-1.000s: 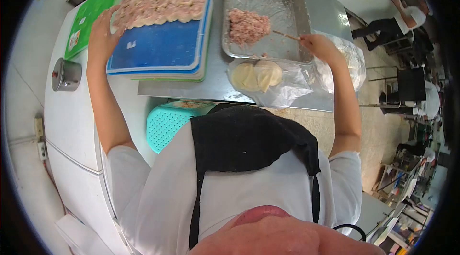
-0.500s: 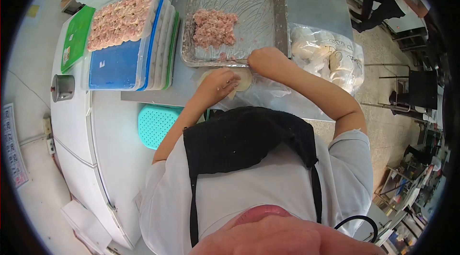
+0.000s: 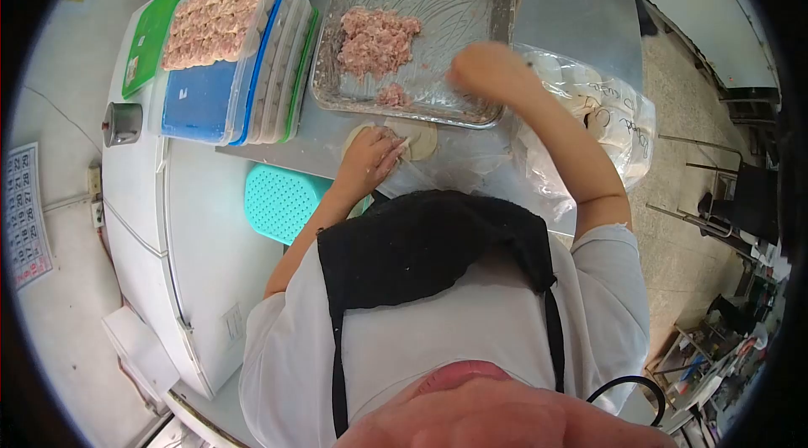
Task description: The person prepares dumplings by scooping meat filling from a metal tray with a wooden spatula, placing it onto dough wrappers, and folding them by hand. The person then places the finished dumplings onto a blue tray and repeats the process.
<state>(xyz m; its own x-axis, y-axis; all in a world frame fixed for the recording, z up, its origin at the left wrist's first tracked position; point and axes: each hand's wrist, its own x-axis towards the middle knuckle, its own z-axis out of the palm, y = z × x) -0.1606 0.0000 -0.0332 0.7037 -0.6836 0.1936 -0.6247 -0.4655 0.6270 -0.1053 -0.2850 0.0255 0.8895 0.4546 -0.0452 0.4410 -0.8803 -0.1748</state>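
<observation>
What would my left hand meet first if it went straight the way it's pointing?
Your left hand would probably meet the pale dough round right by its fingertips, though depth is hard to judge.

It's meat (image 3: 374, 42) in the tray (image 3: 450, 6) on the desk (image 3: 581, 10), stacked boxes (image 3: 273, 69) left, dough rounds (image 3: 423, 139) before the tray, bag (image 3: 619, 120) off right!

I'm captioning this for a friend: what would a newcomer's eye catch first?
Probably the pink meat at left in the metal tray. Then the stacked boxes farther left, the top one holding rows of dumplings. By the tray's near edge, the left hand touches dough rounds.
</observation>
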